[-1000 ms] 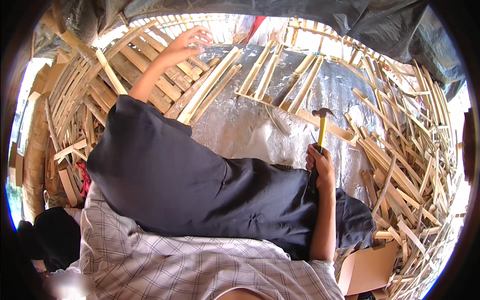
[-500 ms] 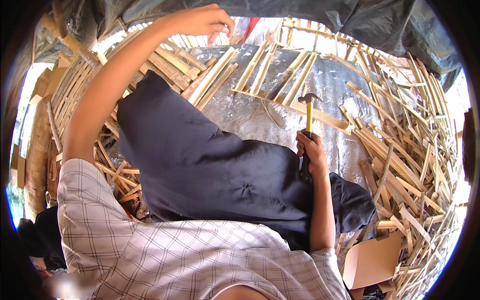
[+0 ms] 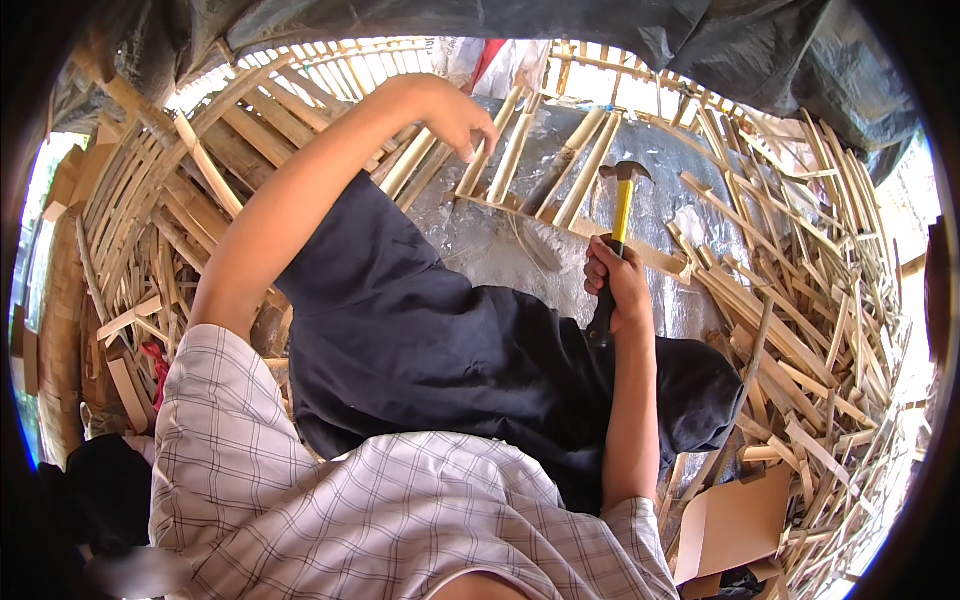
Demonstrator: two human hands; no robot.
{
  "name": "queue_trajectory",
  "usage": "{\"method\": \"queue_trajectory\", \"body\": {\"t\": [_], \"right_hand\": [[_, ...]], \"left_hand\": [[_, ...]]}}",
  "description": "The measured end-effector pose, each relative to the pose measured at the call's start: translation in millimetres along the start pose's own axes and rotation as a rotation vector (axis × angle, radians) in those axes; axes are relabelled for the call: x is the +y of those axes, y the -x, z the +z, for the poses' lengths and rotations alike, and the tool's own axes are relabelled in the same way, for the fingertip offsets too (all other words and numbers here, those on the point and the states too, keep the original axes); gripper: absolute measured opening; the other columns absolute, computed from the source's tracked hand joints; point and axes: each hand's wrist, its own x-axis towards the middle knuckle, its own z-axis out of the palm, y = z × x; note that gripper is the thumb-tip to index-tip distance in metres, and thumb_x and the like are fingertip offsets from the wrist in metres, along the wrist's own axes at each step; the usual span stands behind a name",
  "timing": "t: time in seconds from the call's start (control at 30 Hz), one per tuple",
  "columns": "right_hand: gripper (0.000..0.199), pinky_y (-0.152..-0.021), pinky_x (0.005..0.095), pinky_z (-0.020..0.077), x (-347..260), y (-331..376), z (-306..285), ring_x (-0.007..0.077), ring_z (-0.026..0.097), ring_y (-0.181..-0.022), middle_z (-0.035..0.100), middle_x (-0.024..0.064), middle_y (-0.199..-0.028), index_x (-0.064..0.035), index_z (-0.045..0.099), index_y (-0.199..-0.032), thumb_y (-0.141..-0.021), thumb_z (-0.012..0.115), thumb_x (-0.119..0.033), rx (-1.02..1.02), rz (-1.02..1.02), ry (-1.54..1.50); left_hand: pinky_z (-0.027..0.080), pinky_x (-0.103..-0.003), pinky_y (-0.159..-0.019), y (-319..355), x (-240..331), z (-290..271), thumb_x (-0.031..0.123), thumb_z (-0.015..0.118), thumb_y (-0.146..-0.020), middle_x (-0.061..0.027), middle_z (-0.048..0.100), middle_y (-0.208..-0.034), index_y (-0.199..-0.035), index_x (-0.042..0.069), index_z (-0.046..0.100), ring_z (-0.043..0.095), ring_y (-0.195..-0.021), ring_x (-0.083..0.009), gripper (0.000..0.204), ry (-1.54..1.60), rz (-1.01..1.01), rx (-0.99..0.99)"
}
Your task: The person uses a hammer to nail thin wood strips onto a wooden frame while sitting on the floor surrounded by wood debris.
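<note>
My right hand (image 3: 622,285) is wrapped round the handle of a claw hammer (image 3: 622,208), whose yellow and black shaft points away from me with the metal head uppermost. My left arm reaches far forward. My left hand (image 3: 458,116) hangs over the end of a bamboo slat, fingers loosely bent and a little apart, with nothing seen in them. Below and right of it lie several bamboo slats (image 3: 580,170) side by side, their near ends on a long cross strip (image 3: 640,250). Whether the left fingertips touch a slat I cannot tell.
Dark sheeting (image 3: 560,255) covers the ground under the slats. Loose bamboo strips (image 3: 800,340) are heaped on the right, and more bamboo pieces (image 3: 150,240) lie on the left. A cardboard box (image 3: 735,525) stands at the lower right. Black plastic (image 3: 780,60) hangs overhead.
My left hand has come down and slightly right, toward the slats. My right hand still grips the hammer, which has shifted slightly away from me. The view has turned a little.
</note>
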Motion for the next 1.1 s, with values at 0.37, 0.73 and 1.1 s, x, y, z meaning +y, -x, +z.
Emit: {"method": "queue_trajectory", "body": {"t": [0.37, 0.73, 1.1], "right_hand": [[0.017, -0.05, 0.0234, 0.0322, -19, -22, 23, 0.0049, 0.039, -0.054, 0.039, -0.0064, -0.063, -0.0057, 0.054, -0.091, -0.102, 0.058, -0.018, -0.078, 0.14, -0.225], [0.012, -0.048, 0.0248, 0.0395, -6, -44, 0, 0.0086, 0.049, -0.053, 0.057, 0.001, -0.076, -0.0019, 0.064, -0.1, -0.099, 0.06, -0.013, 0.301, -0.097, 0.237], [0.033, -0.053, 0.0343, 0.0633, 34, -86, -29, 0.0276, 0.076, -0.075, 0.059, 0.0146, -0.11, 0.0, 0.054, -0.129, -0.103, 0.058, -0.021, 0.552, -0.131, 0.373]], "left_hand": [[0.052, -0.042, -0.086, -66, -63, 82, 0.03, 0.068, -0.093, -0.0139, 0.071, -0.111, -0.118, 0.012, 0.066, 0.068, -0.102, -0.0266, 0.032, 0.16, -0.103, 0.33], [0.05, -0.041, -0.09, -177, -124, 200, 0.056, 0.068, -0.091, -0.0254, 0.067, -0.117, -0.128, -0.007, 0.057, 0.065, -0.109, -0.0313, 0.074, 0.779, -0.289, 0.641], [0.057, -0.034, -0.087, -153, -97, 170, 0.029, 0.079, -0.087, -0.0238, 0.041, -0.149, -0.147, -0.006, 0.038, 0.055, -0.125, -0.0268, 0.08, 1.529, -0.111, 0.358]]}}
